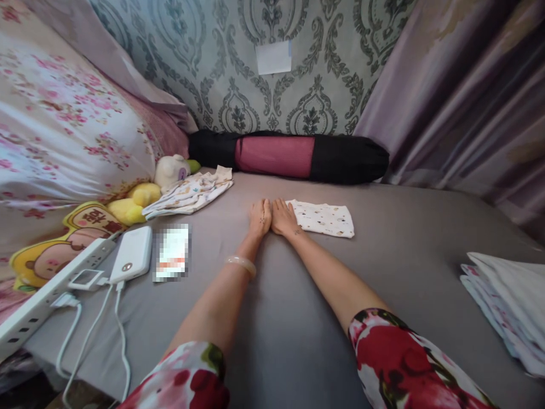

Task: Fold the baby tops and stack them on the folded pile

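Both arms reach forward over the grey bedsheet (pixel 272 318). My left hand (pixel 259 217) rests on the sheet with fingers stretched out and together, a pale bangle (pixel 240 263) on that forearm. Right beside it, my right hand (pixel 284 218) lies with fingers extended at the left end of a small folded white cloth (pixel 326 218) with a scattered print. That hand covers the cloth's left edge. I see nothing gripped in either hand. Further left lies a loose pile of printed white clothes (pixel 191 192).
A white power strip (pixel 68 275), a power bank (pixel 131 254) with cables and a pixelated item (pixel 172 253) occupy the left side. Plush toys (pixel 134 203) sit behind them. Folded cloths (pixel 506 301) are stacked at right. A black and pink roll (pixel 275 156) lies along the wall.
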